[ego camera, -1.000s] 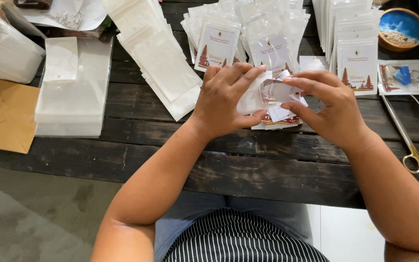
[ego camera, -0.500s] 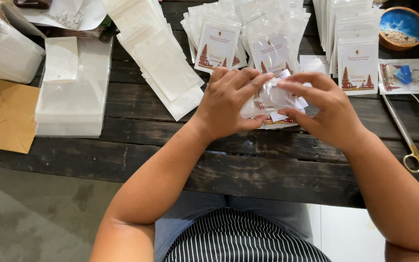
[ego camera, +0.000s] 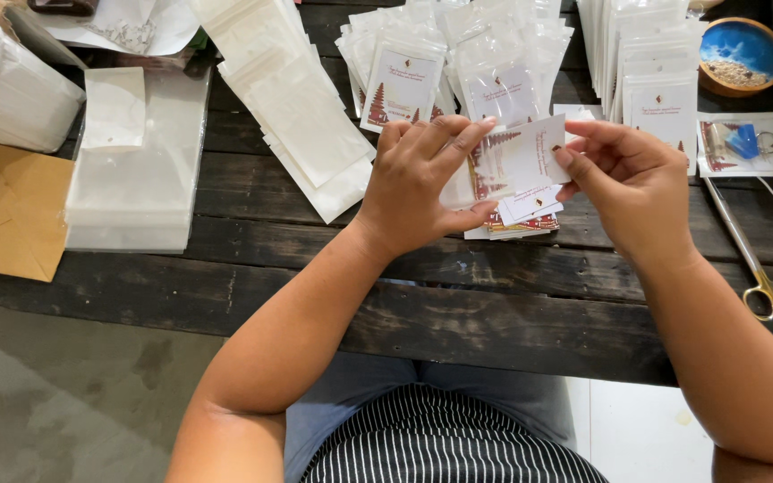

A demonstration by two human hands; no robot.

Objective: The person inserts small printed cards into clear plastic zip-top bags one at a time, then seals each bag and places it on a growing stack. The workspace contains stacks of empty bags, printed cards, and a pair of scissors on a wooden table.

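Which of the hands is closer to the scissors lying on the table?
Right. The right hand is just left of the scissors, apart from them; the left hand is farther left.

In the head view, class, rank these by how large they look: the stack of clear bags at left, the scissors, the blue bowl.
1. Stack of clear bags, clearly largest.
2. Scissors and blue bowl: unsure. The scissors are longer but thin, and the bowl is cut off by the frame edge.

We see the scene in even, soft daylight, bright without harsh contrast. Shadows under the hands are faint and diffuse on the dark wooden table (ego camera: 458, 295). Mild glare sits on the clear plastic sleeves (ego camera: 127, 192) and the packaged cards (ego camera: 512, 63). Focus stays sharp across the centre; the edges bend slightly from wide-angle distortion.
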